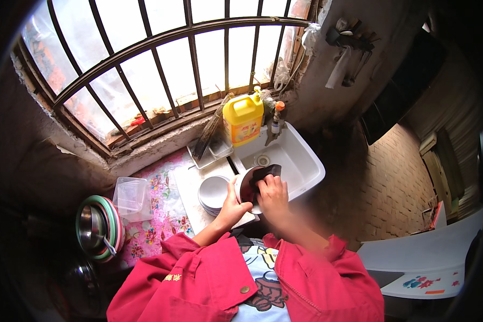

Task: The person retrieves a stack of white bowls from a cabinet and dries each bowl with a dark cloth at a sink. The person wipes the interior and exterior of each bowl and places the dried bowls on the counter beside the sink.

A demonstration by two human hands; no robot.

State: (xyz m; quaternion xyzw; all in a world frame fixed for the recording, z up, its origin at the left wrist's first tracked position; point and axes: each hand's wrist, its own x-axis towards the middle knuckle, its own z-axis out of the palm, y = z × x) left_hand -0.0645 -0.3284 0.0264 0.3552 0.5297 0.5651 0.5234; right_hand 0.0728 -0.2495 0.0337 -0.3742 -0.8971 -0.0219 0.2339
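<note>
My left hand (232, 207) grips the rim of a bowl (248, 186) with a pale outside and a dark reddish-brown inside. The bowl is tilted towards my right hand, at the near left edge of the white sink (309, 177). Bunched in my right hand (274, 197) is a dark cloth (269, 172), pressed at the bowl's opening. Those fingers hide part of the bowl's inside. Just left of my left hand, a stack of white bowls (214, 192) sits on a pale board (185, 195).
A yellow pump jug (243, 120) stands behind the sink beside an orange-handled tap (277, 114). A straw brush (211, 131) leans over small trays (205, 159). Leftward are a clear plastic container (133, 199) and nested basins (80, 231). A barred window (189, 30) rises behind.
</note>
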